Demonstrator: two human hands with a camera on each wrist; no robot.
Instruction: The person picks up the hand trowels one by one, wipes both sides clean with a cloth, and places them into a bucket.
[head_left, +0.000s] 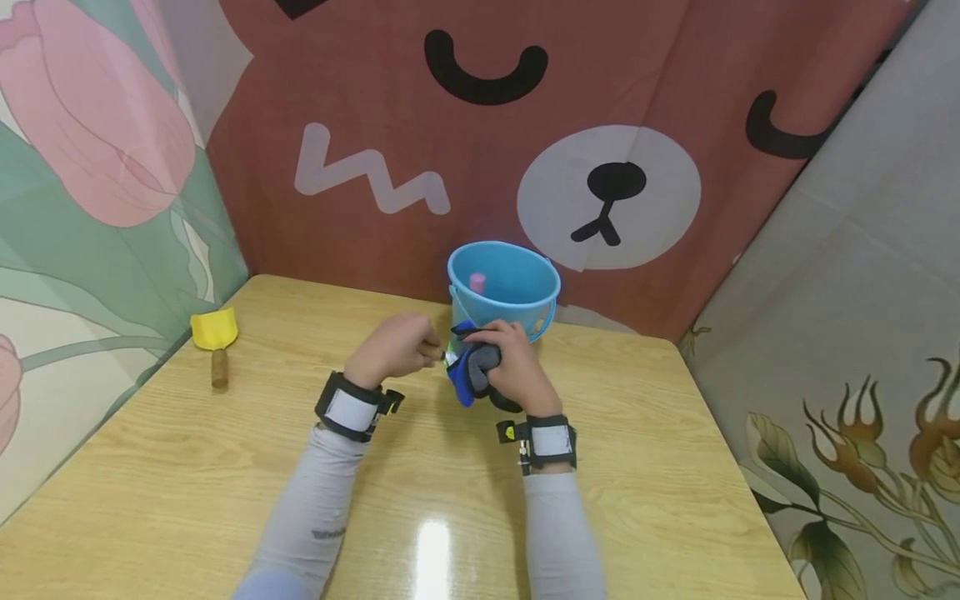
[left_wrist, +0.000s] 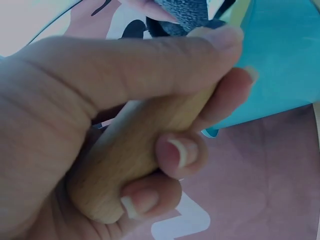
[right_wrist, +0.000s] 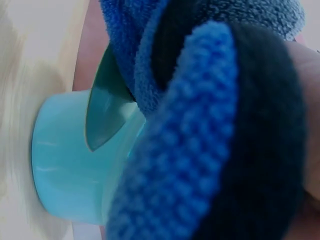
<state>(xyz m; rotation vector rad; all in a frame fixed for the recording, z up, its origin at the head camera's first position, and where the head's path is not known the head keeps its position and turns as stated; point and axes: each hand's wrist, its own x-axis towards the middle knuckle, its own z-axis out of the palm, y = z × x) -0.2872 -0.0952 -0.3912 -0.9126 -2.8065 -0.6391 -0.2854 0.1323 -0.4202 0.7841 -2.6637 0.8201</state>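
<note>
My left hand grips a wooden-handled toy shovel; its wooden handle lies along the palm under the thumb in the left wrist view. The shovel's greenish curved blade shows beside the cloth in the right wrist view. My right hand holds a bunched blue and dark grey fluffy cloth, its fingers bent over the top. The cloth is against the shovel near the base of the blade, hiding part of it. Just beyond both hands stands a light blue bucket with a pink item inside.
A yellow toy shovel with a wooden handle lies at the left side of the wooden table. A brown bear-print curtain hangs behind the bucket. Printed fabric also lines the left and right sides.
</note>
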